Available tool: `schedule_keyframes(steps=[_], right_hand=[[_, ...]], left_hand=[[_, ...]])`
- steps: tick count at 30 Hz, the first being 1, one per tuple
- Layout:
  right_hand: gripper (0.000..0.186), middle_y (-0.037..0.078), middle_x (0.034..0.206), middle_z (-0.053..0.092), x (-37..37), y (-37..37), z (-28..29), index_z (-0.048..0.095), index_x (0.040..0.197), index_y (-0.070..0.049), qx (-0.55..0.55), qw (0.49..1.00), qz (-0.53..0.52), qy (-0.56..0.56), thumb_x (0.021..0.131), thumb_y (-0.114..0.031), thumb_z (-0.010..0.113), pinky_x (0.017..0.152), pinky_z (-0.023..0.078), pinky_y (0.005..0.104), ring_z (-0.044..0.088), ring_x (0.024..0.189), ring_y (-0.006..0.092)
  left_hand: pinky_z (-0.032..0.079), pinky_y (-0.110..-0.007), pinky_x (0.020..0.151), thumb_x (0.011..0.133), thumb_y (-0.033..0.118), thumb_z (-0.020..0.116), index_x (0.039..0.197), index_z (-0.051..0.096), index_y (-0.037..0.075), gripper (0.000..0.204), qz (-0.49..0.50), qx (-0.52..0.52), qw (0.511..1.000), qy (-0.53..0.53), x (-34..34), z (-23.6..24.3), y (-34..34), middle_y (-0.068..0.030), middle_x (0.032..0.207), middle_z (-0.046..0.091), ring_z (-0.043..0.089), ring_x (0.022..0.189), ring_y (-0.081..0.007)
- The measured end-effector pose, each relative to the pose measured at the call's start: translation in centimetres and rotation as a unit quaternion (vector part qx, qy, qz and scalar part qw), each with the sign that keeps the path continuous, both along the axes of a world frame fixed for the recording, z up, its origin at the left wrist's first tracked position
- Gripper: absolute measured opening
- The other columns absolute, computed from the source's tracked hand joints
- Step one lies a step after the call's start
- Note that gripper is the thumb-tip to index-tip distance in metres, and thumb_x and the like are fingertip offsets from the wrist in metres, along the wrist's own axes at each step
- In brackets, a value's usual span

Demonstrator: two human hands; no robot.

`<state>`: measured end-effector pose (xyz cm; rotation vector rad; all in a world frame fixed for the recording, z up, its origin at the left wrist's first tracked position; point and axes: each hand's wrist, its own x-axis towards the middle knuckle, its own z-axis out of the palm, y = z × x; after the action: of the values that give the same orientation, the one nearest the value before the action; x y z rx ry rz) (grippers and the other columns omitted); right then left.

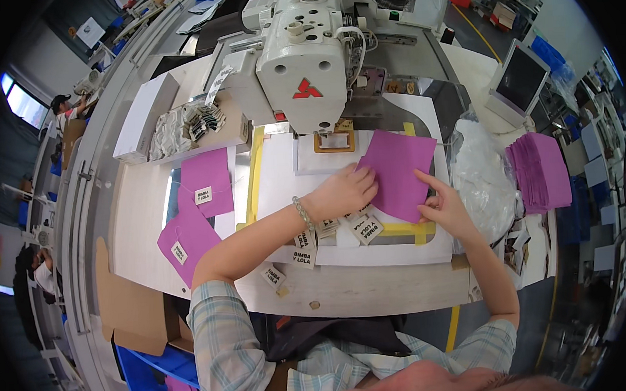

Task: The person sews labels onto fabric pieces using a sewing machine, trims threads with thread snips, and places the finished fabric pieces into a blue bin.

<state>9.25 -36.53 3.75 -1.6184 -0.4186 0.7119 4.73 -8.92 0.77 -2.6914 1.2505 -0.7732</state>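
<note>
A purple fabric piece [400, 173] is held between my hands, tilted over the right part of a white sheet with yellow tape edges [257, 173]. My left hand [345, 192], with a beaded bracelet at the wrist, has its fingers closed at the piece's left edge. My right hand [441, 201] grips its right edge between thumb and fingers. Several loose cream labels with black print [366, 228] lie below and beside my left hand. The white sewing machine head [303, 75] stands just beyond, with a small brown-framed clamp [334, 142] beneath it.
Two purple pieces with cream labels, one farther back [206, 174] and one nearer [188, 241], lie left. A box of labels [189, 127] stands behind them. To the right are a clear plastic bag [483, 179], a purple fabric stack [540, 171] and a small monitor [519, 78].
</note>
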Motion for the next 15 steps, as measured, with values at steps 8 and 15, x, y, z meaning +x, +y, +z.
schedule_keyframes(steps=[8,15], right_hand=[[0.067,0.01,0.107,0.064,0.8,-0.5,0.4,0.037,0.146,-0.003,0.0,0.998,-0.049,-0.026,0.083,0.005,0.06,0.062,0.054,0.0222,0.065,0.073,0.0097],[0.071,0.009,0.105,0.065,0.6,0.2,0.0,0.034,0.148,-0.006,-0.007,0.999,-0.044,-0.009,0.083,0.005,0.061,0.06,0.054,0.0215,0.066,0.073,0.0097]], left_hand=[[0.042,-0.042,0.093,0.069,0.042,0.075,0.139,0.038,0.004,0.087,0.27,-0.077,0.947,0.155,1.1,0.8,2.3,-0.021,0.113,0.057,0.055,0.106,-0.0325],[0.045,-0.04,0.093,0.074,0.027,0.071,0.124,0.053,0.004,0.057,0.052,-0.123,0.991,0.005,0.6,1.6,0.4,-0.012,0.099,0.061,0.059,0.093,-0.027]])
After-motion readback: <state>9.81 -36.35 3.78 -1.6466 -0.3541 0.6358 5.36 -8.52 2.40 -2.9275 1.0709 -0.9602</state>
